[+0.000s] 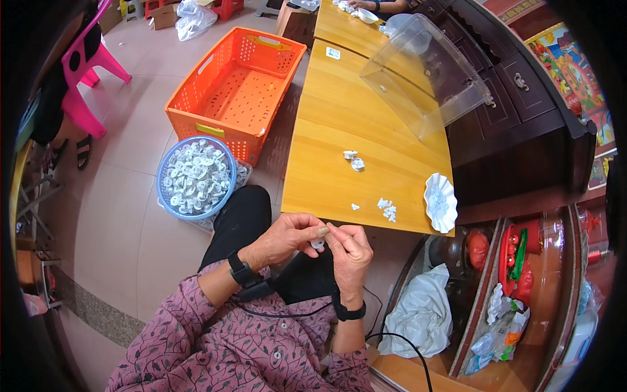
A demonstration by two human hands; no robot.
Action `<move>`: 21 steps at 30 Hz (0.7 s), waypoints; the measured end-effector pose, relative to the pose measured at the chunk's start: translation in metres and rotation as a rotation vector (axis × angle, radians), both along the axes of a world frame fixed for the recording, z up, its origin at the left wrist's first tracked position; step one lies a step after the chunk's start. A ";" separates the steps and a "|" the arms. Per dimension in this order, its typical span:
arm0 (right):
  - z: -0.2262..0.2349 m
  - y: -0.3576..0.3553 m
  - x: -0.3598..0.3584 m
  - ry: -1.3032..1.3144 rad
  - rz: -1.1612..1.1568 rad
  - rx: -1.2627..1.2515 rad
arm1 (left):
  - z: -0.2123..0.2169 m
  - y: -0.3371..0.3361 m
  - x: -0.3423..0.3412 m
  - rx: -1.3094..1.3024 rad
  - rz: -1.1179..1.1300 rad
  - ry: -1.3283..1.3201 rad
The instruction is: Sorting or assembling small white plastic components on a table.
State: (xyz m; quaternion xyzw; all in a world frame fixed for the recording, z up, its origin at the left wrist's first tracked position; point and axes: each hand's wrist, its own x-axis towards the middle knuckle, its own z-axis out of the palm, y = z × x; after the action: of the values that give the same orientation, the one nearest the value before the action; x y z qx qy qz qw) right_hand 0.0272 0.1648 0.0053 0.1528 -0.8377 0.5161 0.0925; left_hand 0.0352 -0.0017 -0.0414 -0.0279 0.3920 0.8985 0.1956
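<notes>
Over my lap, just off the table's near edge, both hands meet at the fingertips. My left hand [282, 239] is closed round a small white plastic part [318, 244], which shows below the thumb. My right hand [351, 256] pinches thumb and finger together against that part; whatever sits in the pinch is hidden. On the wooden table [326, 130], close to my hands, lie a scatter of tiny white pieces [388, 210] and a lone tiny piece [355, 207]. Farther back rest a few larger white plastic parts [356, 164].
A blue round basket [161, 189] heaped with white plastic parts stands by my left knee. Behind it is an orange crate [212, 130]. A scalloped white dish [441, 204] sits at the table's right corner, a clear plastic box [424, 78] farther back. Another person's hand [361, 4] shows at the far end.
</notes>
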 end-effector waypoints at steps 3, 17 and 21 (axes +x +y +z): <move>0.003 0.001 0.001 0.035 0.038 0.052 | 0.001 -0.001 0.000 0.018 0.000 -0.004; 0.003 0.000 0.012 -0.175 -0.009 -0.072 | 0.006 0.002 0.002 -0.017 0.049 0.033; 0.002 -0.003 0.013 -0.160 -0.064 -0.038 | 0.007 0.002 0.004 0.061 0.039 0.030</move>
State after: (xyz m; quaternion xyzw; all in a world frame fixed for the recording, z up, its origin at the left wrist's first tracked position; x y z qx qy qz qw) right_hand 0.0402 0.1620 0.0077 0.0824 -0.8368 0.5394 0.0446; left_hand 0.0389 0.0006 -0.0349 -0.0159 0.3666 0.9140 0.1730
